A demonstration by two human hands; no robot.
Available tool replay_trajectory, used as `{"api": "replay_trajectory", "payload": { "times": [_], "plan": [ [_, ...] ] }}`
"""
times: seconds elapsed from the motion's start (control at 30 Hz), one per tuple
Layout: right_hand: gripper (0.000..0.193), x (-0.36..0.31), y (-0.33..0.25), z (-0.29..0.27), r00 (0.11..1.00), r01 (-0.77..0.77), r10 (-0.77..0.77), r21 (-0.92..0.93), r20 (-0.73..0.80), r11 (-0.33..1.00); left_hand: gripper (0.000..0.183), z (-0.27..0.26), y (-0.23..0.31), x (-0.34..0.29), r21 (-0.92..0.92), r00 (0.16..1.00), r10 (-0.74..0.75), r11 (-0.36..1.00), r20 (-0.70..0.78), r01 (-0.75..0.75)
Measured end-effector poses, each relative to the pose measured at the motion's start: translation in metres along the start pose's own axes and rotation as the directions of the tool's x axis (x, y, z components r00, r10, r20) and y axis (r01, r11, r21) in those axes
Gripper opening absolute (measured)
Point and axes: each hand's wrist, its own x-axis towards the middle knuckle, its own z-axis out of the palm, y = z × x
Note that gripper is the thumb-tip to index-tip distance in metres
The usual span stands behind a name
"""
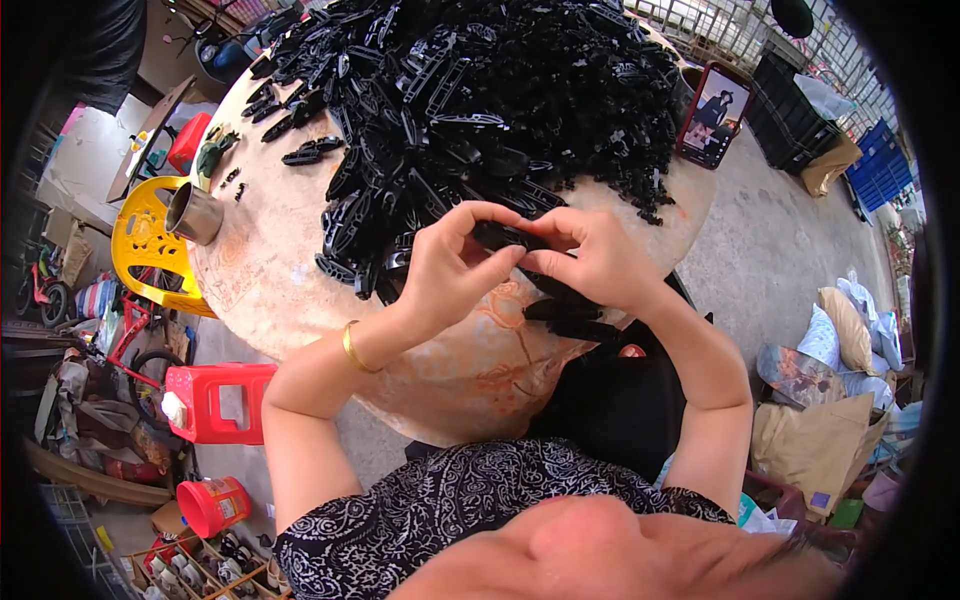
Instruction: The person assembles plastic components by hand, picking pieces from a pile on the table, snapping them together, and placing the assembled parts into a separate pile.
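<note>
Between both hands, above the near part of the round table [260, 275], is a long black plastic piece [503, 238]. My left hand [452, 262], with a gold bangle on its wrist, pinches it by thumb and forefinger. The fingers of my right hand [604, 262] close on its other end, and they hide part of it. Just beyond lies a heap of long, slotted black plastic pieces [400, 135]. It runs into a pile of smaller black parts [610, 120] on the right. Several dark pieces [572, 318] rest by the near edge, below my right hand.
A metal cup [197, 215] stands at the table's left edge, a propped phone [712, 115] at its right. Left of the table are a yellow chair [150, 245], a red stool [205, 402] and a red bucket [213, 505]. Crates [790, 110] and filled sacks [848, 330] sit to the right.
</note>
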Motion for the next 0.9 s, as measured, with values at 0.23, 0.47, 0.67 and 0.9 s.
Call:
{"api": "replay_trajectory", "payload": {
  "times": [0.23,0.47,0.67,0.9],
  "plan": [
    [0.020,0.027,0.031,-0.042,0.974,0.180,-0.207,-0.246,-0.090,0.952,0.068,0.006,0.017,-0.004,0.379,0.981,0.043,0.918,0.191,-0.114],
    [0.010,0.043,0.062,-0.048,0.878,0.174,-0.465,-0.828,-0.114,0.532,0.017,0.003,-0.010,0.016,0.459,0.898,0.192,0.806,0.396,-0.375],
    [0.018,0.041,0.064,-0.050,0.924,0.129,-0.374,-0.865,-0.072,0.484,0.021,0.004,-0.018,0.051,0.830,0.855,0.208,0.218,0.474,-0.513],
    [0.017,0.025,0.046,-0.047,0.908,0.080,-0.345,-0.709,-0.238,0.700,0.018,0.014,-0.024,0.051,0.879,0.869,0.186,0.043,0.459,-0.474]
  ]
}}
